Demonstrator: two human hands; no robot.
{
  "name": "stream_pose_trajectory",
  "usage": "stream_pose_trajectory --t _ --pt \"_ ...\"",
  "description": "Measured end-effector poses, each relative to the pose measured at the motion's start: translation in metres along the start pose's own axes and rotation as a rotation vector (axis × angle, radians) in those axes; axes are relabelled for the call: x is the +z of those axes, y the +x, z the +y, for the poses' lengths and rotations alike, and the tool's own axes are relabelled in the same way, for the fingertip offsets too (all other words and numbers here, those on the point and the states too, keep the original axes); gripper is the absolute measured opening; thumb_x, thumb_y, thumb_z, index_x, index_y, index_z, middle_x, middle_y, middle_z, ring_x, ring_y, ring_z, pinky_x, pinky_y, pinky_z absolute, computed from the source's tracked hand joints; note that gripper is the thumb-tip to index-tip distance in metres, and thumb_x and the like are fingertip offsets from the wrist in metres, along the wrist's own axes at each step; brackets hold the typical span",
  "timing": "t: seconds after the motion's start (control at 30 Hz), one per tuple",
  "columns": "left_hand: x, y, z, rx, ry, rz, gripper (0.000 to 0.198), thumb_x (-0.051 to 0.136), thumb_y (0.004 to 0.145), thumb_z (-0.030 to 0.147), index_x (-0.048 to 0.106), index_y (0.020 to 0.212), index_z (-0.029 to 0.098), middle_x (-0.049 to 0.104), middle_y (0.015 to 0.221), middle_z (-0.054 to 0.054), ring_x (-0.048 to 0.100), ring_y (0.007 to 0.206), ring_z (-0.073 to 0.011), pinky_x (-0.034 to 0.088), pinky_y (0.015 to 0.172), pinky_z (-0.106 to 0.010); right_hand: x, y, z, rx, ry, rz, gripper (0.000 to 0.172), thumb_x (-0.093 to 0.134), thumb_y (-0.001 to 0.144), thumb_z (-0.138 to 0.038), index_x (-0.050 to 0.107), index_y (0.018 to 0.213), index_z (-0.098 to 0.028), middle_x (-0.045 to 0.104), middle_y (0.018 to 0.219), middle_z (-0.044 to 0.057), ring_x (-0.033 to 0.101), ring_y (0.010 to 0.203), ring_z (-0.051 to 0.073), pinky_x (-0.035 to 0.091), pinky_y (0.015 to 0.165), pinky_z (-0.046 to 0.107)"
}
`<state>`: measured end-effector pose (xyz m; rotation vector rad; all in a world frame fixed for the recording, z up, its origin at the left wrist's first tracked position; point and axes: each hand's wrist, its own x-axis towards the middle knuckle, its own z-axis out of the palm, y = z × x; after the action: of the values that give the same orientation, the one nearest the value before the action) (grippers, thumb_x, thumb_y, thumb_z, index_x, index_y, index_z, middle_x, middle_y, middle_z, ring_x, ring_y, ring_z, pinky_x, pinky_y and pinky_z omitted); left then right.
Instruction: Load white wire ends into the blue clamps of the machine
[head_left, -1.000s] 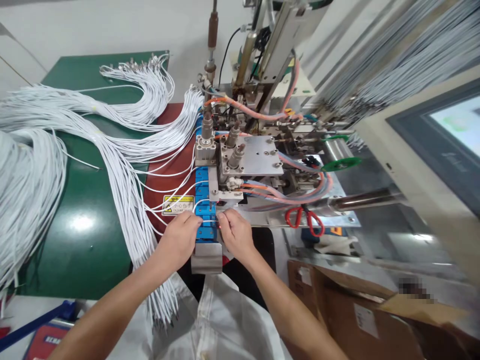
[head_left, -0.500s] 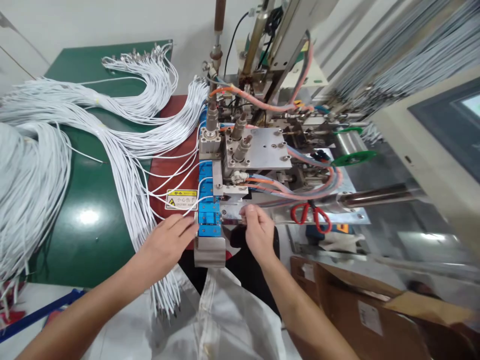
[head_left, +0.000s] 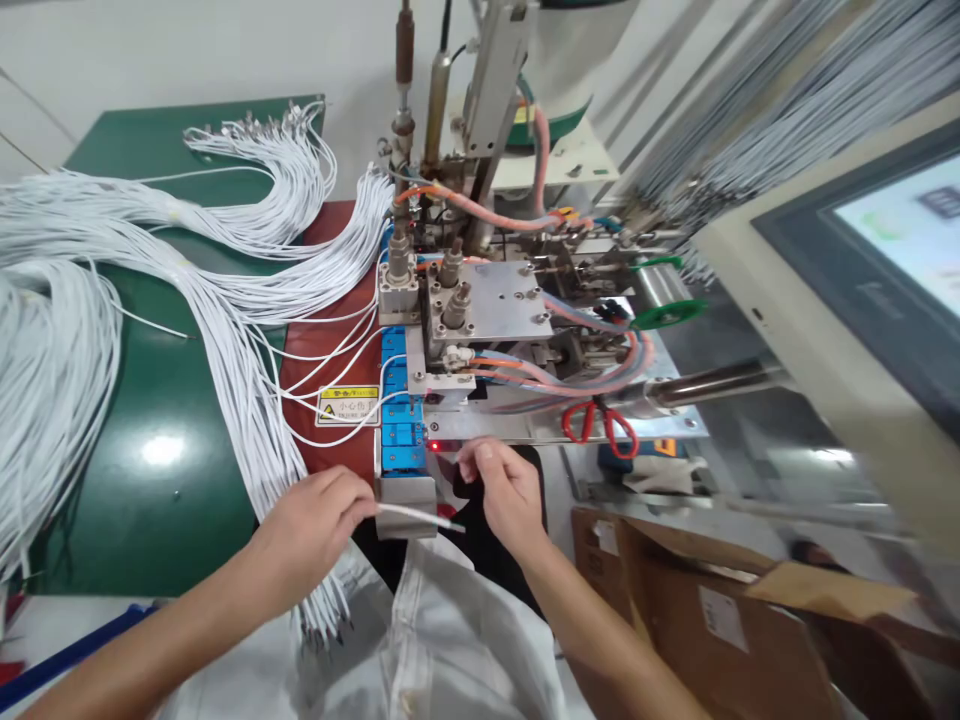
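My left hand [head_left: 319,530] pinches a white cable [head_left: 416,514] close to its end. The cable's tip points right, in front of the curved metal plate [head_left: 406,495] at the machine's near end. My right hand [head_left: 504,490] is right of that tip and apart from it. Its fingers are curled together, and whether anything small is in them is hidden. Beyond both hands runs a row of blue clamp blocks [head_left: 403,432] with several white cables leading into it from the left. A red light glows beside the nearest blocks.
A big bundle of white cables [head_left: 225,340] lies across the green table [head_left: 150,500]. Red-handled scissors [head_left: 600,428] rest on the machine's right side, near a wire spool [head_left: 667,290]. A screen panel [head_left: 862,230] stands at right, above cardboard boxes [head_left: 720,600].
My left hand has drawn back toward me from the blue blocks, and a cable end now shows in it. My right hand has moved slightly down. The camera view has shifted.
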<state>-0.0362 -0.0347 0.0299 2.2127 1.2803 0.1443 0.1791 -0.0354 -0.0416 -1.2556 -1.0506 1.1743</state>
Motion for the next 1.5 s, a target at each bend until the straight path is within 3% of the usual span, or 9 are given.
stream_pose_trajectory --t 0.13,0.3,0.4,0.53,0.63,0.8,1.07,1.27,1.5 --pt "0.015 0.010 0.003 -0.069 -0.099 0.218 0.019 0.039 0.089 0.026 0.057 0.088 0.021 0.062 0.083 -0.001 0.059 0.075 -0.0132 0.047 0.069 -0.025 -0.002 -0.012 -0.004 -0.025 0.157 -0.043 0.025 0.050 0.082 -0.037 0.066 0.078 -0.018 0.059 0.061 0.002 0.052 0.053 0.013 0.042 0.050 0.025" --pt "0.030 0.024 0.022 0.072 -0.162 0.343 0.030 0.044 0.087 0.023 0.052 0.116 0.019 0.064 0.091 -0.005 0.061 0.083 -0.0152 0.049 0.075 -0.026 0.001 -0.007 -0.025 -0.059 -0.033 -0.059 0.008 0.060 0.075 -0.022 0.066 0.071 -0.019 0.063 0.064 0.001 0.054 0.054 0.011 0.045 0.052 0.022" --pt "0.032 0.032 0.031 0.144 -0.239 0.369 0.025 0.042 0.088 0.018 0.059 0.107 0.017 0.064 0.088 -0.006 0.061 0.079 -0.0134 0.050 0.071 -0.023 0.007 -0.003 -0.031 -0.043 -0.065 -0.058 0.008 0.060 0.075 -0.023 0.066 0.073 -0.019 0.064 0.063 0.001 0.055 0.054 0.011 0.046 0.052 0.023" --pt "0.034 0.037 0.033 0.000 -0.407 0.426 0.017 0.049 0.084 0.018 0.065 0.090 0.016 0.065 0.084 -0.005 0.061 0.076 -0.0121 0.049 0.070 -0.021 0.017 -0.008 -0.025 -0.008 0.019 0.102 0.013 0.052 0.081 -0.025 0.063 0.077 -0.019 0.060 0.063 0.000 0.055 0.056 0.011 0.046 0.053 0.023" --pt "0.037 0.038 0.033 -0.074 -0.494 0.463 0.014 0.054 0.082 0.019 0.066 0.086 0.016 0.065 0.082 -0.004 0.061 0.076 -0.0121 0.049 0.069 -0.021 0.022 -0.013 -0.017 -0.084 -0.025 0.108 0.008 0.056 0.079 -0.021 0.062 0.075 -0.019 0.060 0.073 0.002 0.057 0.067 0.013 0.047 0.063 0.025" --pt "0.039 0.037 0.034 -0.108 -0.552 0.452 0.013 0.055 0.080 0.020 0.067 0.081 0.016 0.066 0.080 -0.005 0.061 0.074 -0.0125 0.049 0.068 -0.022 0.021 -0.011 -0.018 -0.123 -0.101 0.051 0.006 0.058 0.077 -0.019 0.061 0.071 -0.019 0.057 0.070 0.001 0.055 0.064 0.013 0.045 0.059 0.025" --pt "0.037 0.039 0.032 -0.227 -0.700 0.308 0.015 0.052 0.081 0.024 0.065 0.080 0.017 0.064 0.071 -0.001 0.057 0.062 -0.0105 0.047 0.060 -0.020 0.027 -0.010 -0.026 -0.152 -0.197 0.082 0.009 0.057 0.074 -0.017 0.058 0.065 -0.018 0.055 0.065 0.000 0.052 0.060 0.012 0.044 0.056 0.023" --pt "0.038 0.039 0.030 -0.298 -0.871 0.259 0.016 0.051 0.081 0.027 0.060 0.077 0.015 0.056 0.060 0.002 0.054 0.057 -0.0097 0.045 0.058 -0.020 0.027 -0.007 -0.023 -0.075 -0.076 0.012 0.010 0.056 0.076 -0.019 0.058 0.066 -0.018 0.056 0.066 0.000 0.053 0.062 0.012 0.044 0.058 0.024" --pt "0.039 0.038 0.032 -0.343 -0.928 0.337 0.015 0.053 0.079 0.028 0.059 0.076 0.015 0.060 0.068 0.000 0.056 0.064 -0.0115 0.046 0.064 -0.023 0.034 -0.008 -0.024 -0.061 0.005 0.069 0.010 0.058 0.074 -0.017 0.059 0.064 -0.018 0.057 0.065 0.001 0.055 0.063 0.013 0.046 0.060 0.026"
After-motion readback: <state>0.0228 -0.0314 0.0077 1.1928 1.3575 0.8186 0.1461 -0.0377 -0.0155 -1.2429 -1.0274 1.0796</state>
